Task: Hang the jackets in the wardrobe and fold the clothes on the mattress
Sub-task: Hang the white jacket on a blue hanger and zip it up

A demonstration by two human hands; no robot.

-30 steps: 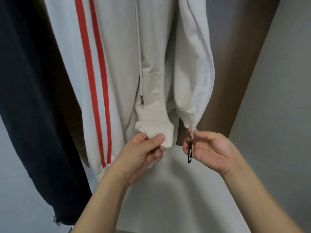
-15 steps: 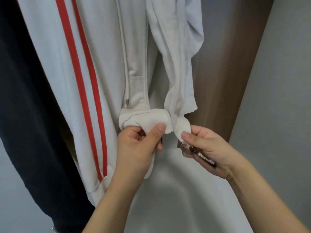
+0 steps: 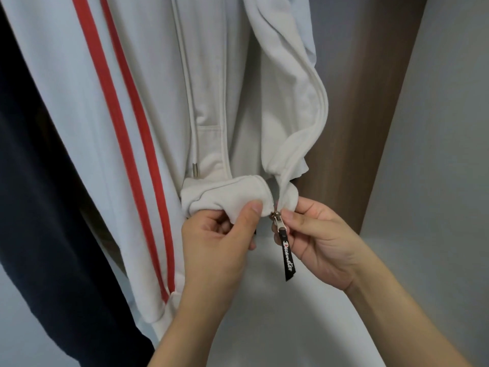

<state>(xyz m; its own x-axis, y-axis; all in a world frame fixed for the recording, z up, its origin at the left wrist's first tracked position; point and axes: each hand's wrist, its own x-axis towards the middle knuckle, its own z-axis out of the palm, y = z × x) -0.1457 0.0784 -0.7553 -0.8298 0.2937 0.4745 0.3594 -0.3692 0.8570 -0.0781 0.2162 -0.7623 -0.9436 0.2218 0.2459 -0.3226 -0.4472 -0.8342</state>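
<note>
A white zip jacket (image 3: 148, 102) with two red stripes down its sleeve hangs in the wardrobe in front of me. My left hand (image 3: 219, 242) grips the left hem corner of the jacket, thumb on top of the bunched fabric. My right hand (image 3: 320, 239) pinches the right hem corner at the metal zip slider (image 3: 276, 217). The two hem corners meet at the slider. A black pull tab (image 3: 288, 258) with white lettering dangles below it. A white drawstring with a metal tip (image 3: 195, 170) hangs over the left front panel.
A dark navy garment (image 3: 39, 194) hangs to the left of the white jacket. A brown wooden wardrobe panel (image 3: 365, 115) stands behind on the right, beside a grey wall (image 3: 444, 154). A pale surface (image 3: 277, 327) lies below.
My hands have brought the two hem corners together at the zip slider. The pull tab, held against my right palm half a second ago, now hangs straight down.
</note>
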